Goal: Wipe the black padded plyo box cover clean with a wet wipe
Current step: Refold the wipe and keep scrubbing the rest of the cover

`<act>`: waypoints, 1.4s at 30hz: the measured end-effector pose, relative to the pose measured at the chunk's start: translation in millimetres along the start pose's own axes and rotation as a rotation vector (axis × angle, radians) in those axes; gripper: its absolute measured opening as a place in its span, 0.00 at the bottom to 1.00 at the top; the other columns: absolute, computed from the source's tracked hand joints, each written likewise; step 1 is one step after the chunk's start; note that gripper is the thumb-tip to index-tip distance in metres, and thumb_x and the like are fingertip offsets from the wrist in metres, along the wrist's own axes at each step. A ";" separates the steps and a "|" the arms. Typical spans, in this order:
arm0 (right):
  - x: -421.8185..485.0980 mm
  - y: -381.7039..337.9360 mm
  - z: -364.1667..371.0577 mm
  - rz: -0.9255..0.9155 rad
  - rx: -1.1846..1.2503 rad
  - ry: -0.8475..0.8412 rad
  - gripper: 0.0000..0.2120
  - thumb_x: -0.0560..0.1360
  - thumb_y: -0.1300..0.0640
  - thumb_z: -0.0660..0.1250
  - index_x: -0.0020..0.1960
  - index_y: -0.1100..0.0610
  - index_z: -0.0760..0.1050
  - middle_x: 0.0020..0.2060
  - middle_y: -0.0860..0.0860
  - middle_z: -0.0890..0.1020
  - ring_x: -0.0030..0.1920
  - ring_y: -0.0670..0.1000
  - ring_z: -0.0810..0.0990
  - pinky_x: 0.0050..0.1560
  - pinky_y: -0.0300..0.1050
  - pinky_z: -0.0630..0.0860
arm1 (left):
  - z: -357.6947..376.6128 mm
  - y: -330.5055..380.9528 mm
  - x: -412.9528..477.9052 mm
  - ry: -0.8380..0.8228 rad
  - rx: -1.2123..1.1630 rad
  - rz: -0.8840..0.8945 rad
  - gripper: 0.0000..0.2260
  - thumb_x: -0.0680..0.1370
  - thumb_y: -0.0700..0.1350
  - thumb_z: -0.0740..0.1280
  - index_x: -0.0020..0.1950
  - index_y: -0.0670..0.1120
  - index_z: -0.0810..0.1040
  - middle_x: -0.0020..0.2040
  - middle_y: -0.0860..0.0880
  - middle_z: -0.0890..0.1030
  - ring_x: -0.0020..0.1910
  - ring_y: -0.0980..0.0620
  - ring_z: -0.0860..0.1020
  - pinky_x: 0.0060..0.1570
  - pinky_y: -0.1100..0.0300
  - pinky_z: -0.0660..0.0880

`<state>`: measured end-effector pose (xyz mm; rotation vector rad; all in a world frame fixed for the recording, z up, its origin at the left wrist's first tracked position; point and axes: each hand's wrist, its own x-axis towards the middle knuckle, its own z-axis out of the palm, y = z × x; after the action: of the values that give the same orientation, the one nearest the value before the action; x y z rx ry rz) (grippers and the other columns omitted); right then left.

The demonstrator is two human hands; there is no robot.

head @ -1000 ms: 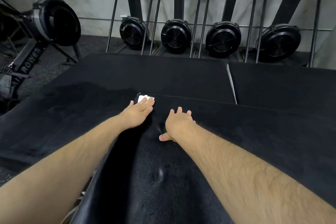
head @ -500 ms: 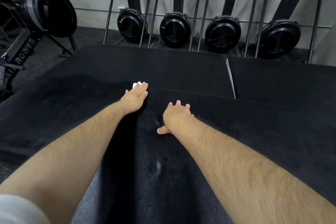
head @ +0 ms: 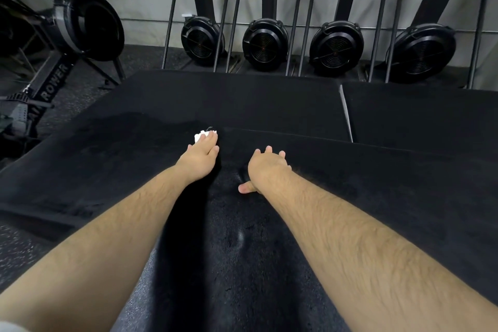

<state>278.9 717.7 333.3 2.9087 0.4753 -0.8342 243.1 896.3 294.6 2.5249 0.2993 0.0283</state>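
Left hand (head: 200, 156): flat, fingers straight and together, pressing down on the wet wipe; nothing curls round it
Wet wipe (head: 200, 136): white and crumpled, mostly hidden under the left fingers; only an edge shows past the fingertips, at the far left corner of the cover
Right hand (head: 265, 167): palm down on the cover just beside the left, fingers spread, thumb out sideways, holding nothing; fingertips foreshortened
Plyo box cover (head: 242, 237): black and padded, under both forearms; near end cut off by the frame, left flank lost in shadow
Lower pads (head: 242, 97): black, beyond and to the left; a darker patch lies near the wipe, wet or not I cannot tell
Upright rowers (head: 265, 40): four against the wall, tops cut off
Floor rower (head: 54, 83): at left, lettered ROWER, partly out of frame
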 end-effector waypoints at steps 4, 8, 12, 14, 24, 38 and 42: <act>-6.7 1.0 -2.2 -0.024 0.054 0.034 0.59 0.70 0.33 0.72 0.81 0.54 0.36 0.81 0.55 0.38 0.79 0.66 0.41 0.76 0.65 0.56 | -3.5 -3.3 -21.4 -0.051 -0.012 -0.005 0.20 0.85 0.47 0.49 0.79 0.53 0.56 0.80 0.53 0.55 0.81 0.50 0.41 0.77 0.44 0.42; -35.5 17.2 22.8 -0.156 0.172 0.218 0.44 0.77 0.36 0.64 0.82 0.58 0.49 0.81 0.56 0.47 0.80 0.63 0.43 0.79 0.60 0.52 | 0.4 6.1 -57.1 -0.058 0.083 -0.001 0.20 0.85 0.47 0.50 0.79 0.52 0.57 0.78 0.54 0.59 0.80 0.50 0.49 0.77 0.43 0.42; -64.1 58.0 46.6 -0.320 0.329 0.354 0.28 0.84 0.42 0.56 0.78 0.57 0.62 0.80 0.52 0.58 0.81 0.55 0.52 0.78 0.52 0.57 | 17.6 35.5 -86.3 -0.096 0.081 0.099 0.19 0.86 0.46 0.53 0.78 0.49 0.61 0.75 0.54 0.63 0.78 0.53 0.55 0.78 0.47 0.42; -71.6 83.0 33.3 -0.303 0.328 0.400 0.23 0.84 0.46 0.58 0.75 0.55 0.67 0.74 0.53 0.69 0.75 0.56 0.66 0.72 0.53 0.68 | 31.7 51.7 -83.7 -0.101 0.086 0.147 0.20 0.86 0.46 0.54 0.78 0.48 0.62 0.76 0.53 0.63 0.78 0.51 0.57 0.77 0.49 0.44; -80.3 243.4 -3.0 0.074 0.039 0.462 0.20 0.83 0.51 0.60 0.73 0.55 0.67 0.64 0.54 0.75 0.65 0.57 0.70 0.62 0.49 0.69 | 84.5 162.1 1.8 -0.096 0.347 0.232 0.16 0.84 0.53 0.55 0.67 0.47 0.70 0.66 0.51 0.72 0.71 0.46 0.68 0.69 0.49 0.68; 8.5 315.9 -43.1 0.103 0.061 0.160 0.48 0.67 0.34 0.76 0.78 0.52 0.62 0.74 0.53 0.66 0.74 0.61 0.63 0.75 0.57 0.63 | 109.1 243.2 79.9 -0.342 0.393 0.105 0.36 0.74 0.69 0.64 0.78 0.55 0.62 0.73 0.49 0.65 0.73 0.44 0.61 0.70 0.46 0.62; 23.3 321.2 -62.1 0.073 0.148 0.143 0.41 0.69 0.38 0.76 0.75 0.53 0.68 0.70 0.53 0.72 0.70 0.58 0.67 0.71 0.55 0.68 | 111.6 246.7 90.6 -0.247 0.339 0.189 0.27 0.72 0.65 0.71 0.66 0.54 0.71 0.59 0.52 0.71 0.65 0.47 0.65 0.64 0.47 0.63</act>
<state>430.3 429.1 370.5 3.1156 0.3283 -0.6836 392.1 656.5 336.9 2.8456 -0.0394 -0.2800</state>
